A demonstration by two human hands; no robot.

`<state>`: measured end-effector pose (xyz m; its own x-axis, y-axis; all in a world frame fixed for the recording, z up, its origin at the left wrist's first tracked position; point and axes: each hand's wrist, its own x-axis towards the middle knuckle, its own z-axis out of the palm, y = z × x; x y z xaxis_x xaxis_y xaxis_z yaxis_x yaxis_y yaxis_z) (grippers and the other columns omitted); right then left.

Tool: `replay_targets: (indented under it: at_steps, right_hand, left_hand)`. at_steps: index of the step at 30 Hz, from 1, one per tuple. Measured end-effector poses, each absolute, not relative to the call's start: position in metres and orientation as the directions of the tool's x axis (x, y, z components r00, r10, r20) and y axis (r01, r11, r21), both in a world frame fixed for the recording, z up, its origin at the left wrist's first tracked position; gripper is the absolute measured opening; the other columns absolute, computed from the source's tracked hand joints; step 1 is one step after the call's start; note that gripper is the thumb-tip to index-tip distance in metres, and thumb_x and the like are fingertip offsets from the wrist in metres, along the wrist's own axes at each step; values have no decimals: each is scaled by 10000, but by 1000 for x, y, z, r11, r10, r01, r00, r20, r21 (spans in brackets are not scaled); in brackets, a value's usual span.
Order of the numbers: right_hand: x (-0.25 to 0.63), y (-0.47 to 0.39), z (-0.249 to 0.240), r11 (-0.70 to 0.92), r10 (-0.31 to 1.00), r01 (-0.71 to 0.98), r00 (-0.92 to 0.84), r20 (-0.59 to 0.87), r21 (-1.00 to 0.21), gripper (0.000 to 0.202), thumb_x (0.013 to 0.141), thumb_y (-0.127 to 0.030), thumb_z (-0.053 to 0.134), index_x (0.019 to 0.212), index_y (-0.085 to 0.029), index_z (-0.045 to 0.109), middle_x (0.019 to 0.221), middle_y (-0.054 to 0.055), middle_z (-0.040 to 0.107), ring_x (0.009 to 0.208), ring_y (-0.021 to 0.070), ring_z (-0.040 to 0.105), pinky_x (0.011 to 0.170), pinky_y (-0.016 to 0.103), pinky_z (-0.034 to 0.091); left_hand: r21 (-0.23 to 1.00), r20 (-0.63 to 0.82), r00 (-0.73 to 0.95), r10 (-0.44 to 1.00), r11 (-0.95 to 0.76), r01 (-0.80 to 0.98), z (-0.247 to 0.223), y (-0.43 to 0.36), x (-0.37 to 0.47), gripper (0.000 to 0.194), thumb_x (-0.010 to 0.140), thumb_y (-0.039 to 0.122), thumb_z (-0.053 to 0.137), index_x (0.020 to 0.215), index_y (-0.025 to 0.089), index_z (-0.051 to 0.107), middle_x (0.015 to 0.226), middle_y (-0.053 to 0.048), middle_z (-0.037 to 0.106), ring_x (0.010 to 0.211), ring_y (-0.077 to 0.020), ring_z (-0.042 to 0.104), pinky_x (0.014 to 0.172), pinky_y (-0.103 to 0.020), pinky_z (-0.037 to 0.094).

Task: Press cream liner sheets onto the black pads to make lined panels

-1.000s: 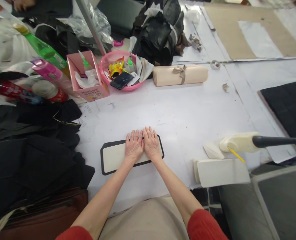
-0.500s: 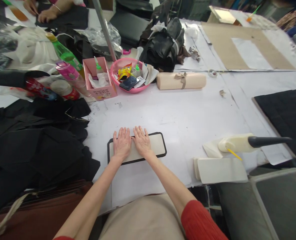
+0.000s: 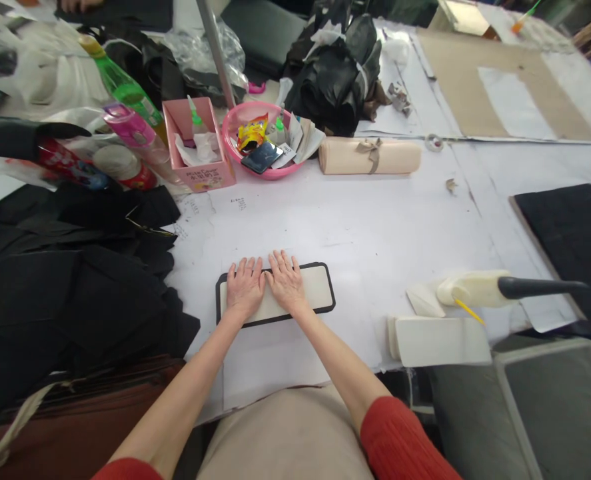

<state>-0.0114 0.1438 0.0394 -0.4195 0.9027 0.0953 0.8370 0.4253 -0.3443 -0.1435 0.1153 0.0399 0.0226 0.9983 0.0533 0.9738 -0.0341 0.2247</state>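
Note:
A flat, off-white rectangular panel (image 3: 316, 287) with a black border lies on the white-covered table (image 3: 285, 227) in front of me. My left hand (image 3: 245, 288) rests flat on its left half, fingers stretched toward the far edge. Beside it, my right hand (image 3: 285, 283) lies flat across the middle, its fingertips reaching past the far black border. The two thumbs come close together or touch; I cannot tell which. Part of the panel is covered by both hands.
Black cut pieces (image 3: 75, 287) are heaped at left. Behind stand a pink box (image 3: 208, 179), a pink basin (image 3: 275, 175) and a rolled beige bundle (image 3: 345, 157). At right lie a cream bottle with a black handle (image 3: 468, 288) and a stack of white panels (image 3: 440, 341). A co-worker's hand (image 3: 78, 5) shows far left.
The camera view has shifted slightly, so the background sits a little higher. Both hands stay flat on the panel, the right one turned or slid very slightly.

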Motion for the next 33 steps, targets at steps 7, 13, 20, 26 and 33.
replay_targets:
  at_steps: [7, 13, 20, 26, 33]
  right_hand:
    - [31, 147, 42, 439, 898, 854, -420, 128, -278, 491, 1012, -371, 370, 1458, -167, 400, 1525, 97, 382, 1452, 230, 256, 1198, 480, 161]
    - [57, 152, 34, 402, 915, 865, -394, 89, -301, 513, 1020, -384, 328, 1471, -144, 376, 1535, 85, 365, 1453, 239, 251, 1200, 476, 152]
    - [54, 151, 33, 391, 919, 867, -386, 81, -308, 514, 1023, -387, 305, 1476, -154, 368, 1537, 66, 366, 1455, 224, 246, 1204, 453, 145]
    - [55, 154, 38, 383, 922, 880, -383, 60, -281, 518, 1019, -383, 316, 1468, -134, 379, 1536, 88, 364, 1452, 240, 254, 1203, 461, 143]
    - [-26, 116, 42, 560, 826, 771, -547, 136, -304, 526, 1016, -396, 325, 1479, -147, 346, 1560, 65, 319, 1472, 220, 192, 1214, 459, 99]
  left_hand:
    - [273, 171, -116, 978, 66, 960, 48, 99, -175, 553, 956, 418, 328, 1406, 121, 451, 1471, -192, 438, 1426, -327, 277, 1162, -578, 145]
    - [330, 84, -184, 979, 147, 932, 32, 90, -188, 528, 957, 405, 323, 1374, 136, 502, 1437, -189, 467, 1363, -324, 370, 1128, -519, 283]
    - [365, 89, -171, 981, 127, 922, 27, 93, -190, 517, 961, 398, 323, 1371, 143, 506, 1371, -170, 515, 1306, -292, 431, 1105, -451, 348]
    - [338, 96, -159, 983, 118, 934, 26, 94, -191, 535, 960, 396, 318, 1349, 95, 529, 1339, -201, 530, 1268, -310, 457, 1083, -453, 367]
    - [308, 110, -139, 984, 99, 946, 23, 95, -191, 542, 957, 383, 315, 1355, 76, 517, 1336, -223, 528, 1271, -326, 451, 1072, -475, 368]
